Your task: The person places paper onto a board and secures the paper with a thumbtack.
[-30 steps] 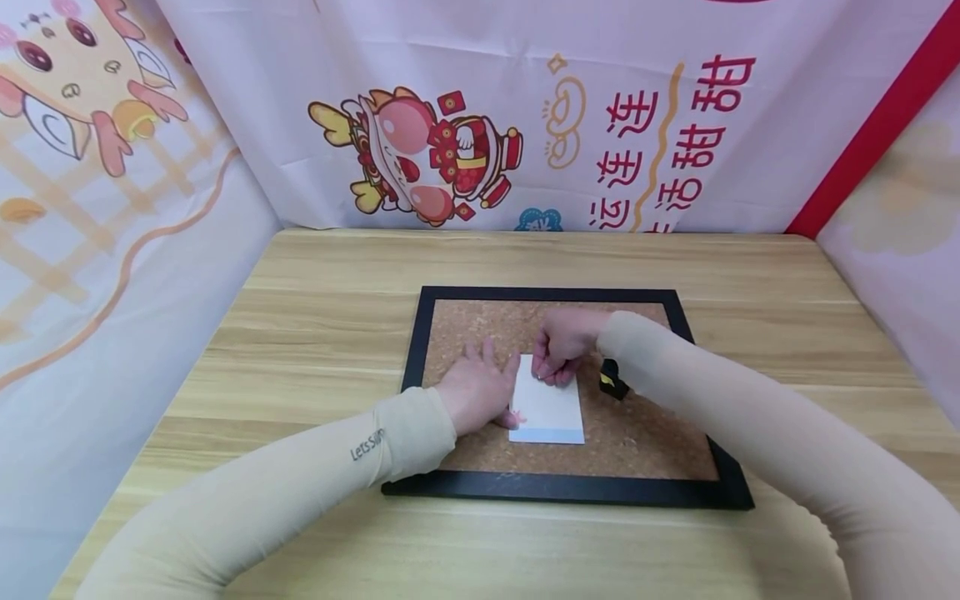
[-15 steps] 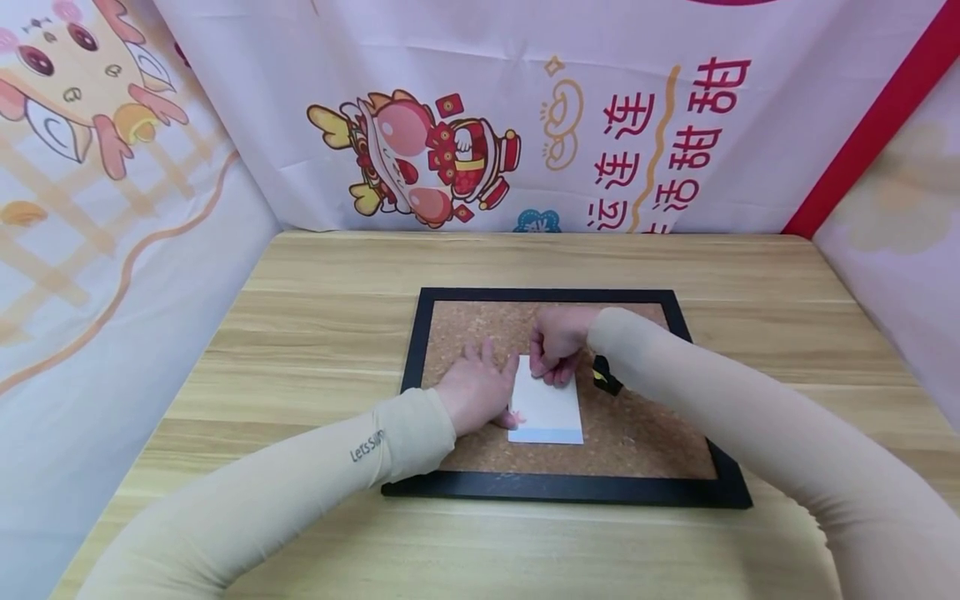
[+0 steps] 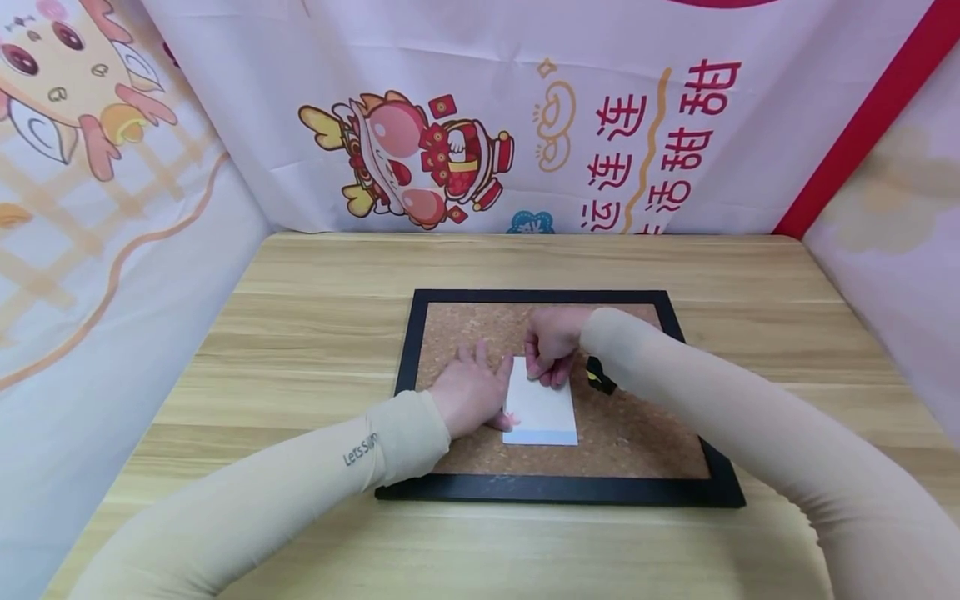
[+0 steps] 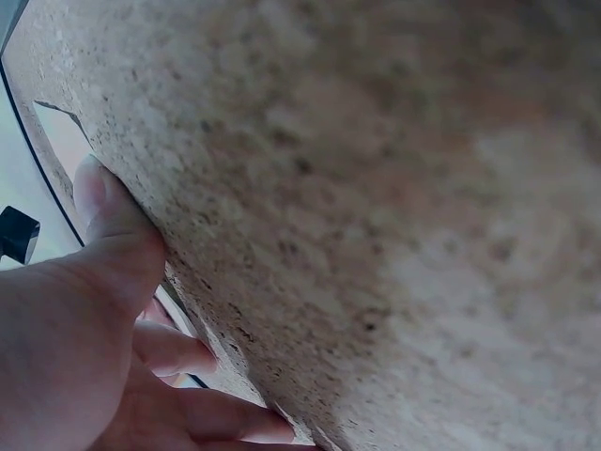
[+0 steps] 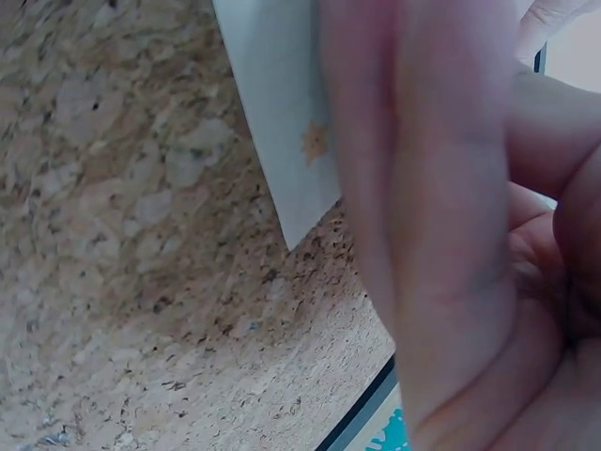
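A small white sheet of note paper [image 3: 542,408], with a pale blue band along its near edge, lies on a cork board [image 3: 637,425]. My left hand [image 3: 468,392] rests with spread fingers on the board, its thumb and index finger along the paper's left edge. In the left wrist view the thumb [image 4: 108,211] reaches the paper. My right hand [image 3: 553,340] is curled over the paper's far edge, thumb and index finger pinching at its upper left. What looks like a small pin is hidden between those fingertips. The right wrist view shows an orange star print [image 5: 315,143] at a paper corner.
A black frame [image 3: 555,490] borders the board, which lies flat on a wood-grain table [image 3: 300,333]. A black and yellow device [image 3: 600,375] sits under the right cuff. Printed cloth [image 3: 465,50] hangs behind the table and at both sides.
The whole head view has shifted slightly left. The right fingertips have closed lower on the paper, covering the small glint seen between them earlier. The left hand holds its place.
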Tool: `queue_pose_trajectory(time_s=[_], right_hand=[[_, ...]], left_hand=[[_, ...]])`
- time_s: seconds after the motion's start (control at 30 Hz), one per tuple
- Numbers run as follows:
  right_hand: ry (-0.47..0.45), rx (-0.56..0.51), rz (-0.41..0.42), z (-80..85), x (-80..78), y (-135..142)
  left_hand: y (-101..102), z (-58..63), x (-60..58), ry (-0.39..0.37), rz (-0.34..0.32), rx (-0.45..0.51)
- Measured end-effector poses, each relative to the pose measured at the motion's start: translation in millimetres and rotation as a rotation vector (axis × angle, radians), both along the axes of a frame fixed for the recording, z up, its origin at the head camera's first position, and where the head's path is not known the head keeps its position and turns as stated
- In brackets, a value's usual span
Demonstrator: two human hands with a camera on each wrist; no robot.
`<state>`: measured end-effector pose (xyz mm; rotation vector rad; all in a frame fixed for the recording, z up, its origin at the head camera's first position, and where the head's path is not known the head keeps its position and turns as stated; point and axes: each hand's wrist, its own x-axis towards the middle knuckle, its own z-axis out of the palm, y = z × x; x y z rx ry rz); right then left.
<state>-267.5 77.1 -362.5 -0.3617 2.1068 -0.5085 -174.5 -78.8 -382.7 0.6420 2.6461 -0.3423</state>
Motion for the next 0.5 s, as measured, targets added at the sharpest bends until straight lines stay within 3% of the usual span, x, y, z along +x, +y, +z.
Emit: queue_pose_trajectory(time_s=[0.5], right_hand=[[0.056,0.070,0.004,0.7,3.1,-4.0]], left_hand=[[0.9,0.1,-0.1,0.004,-0.011,-0.007]])
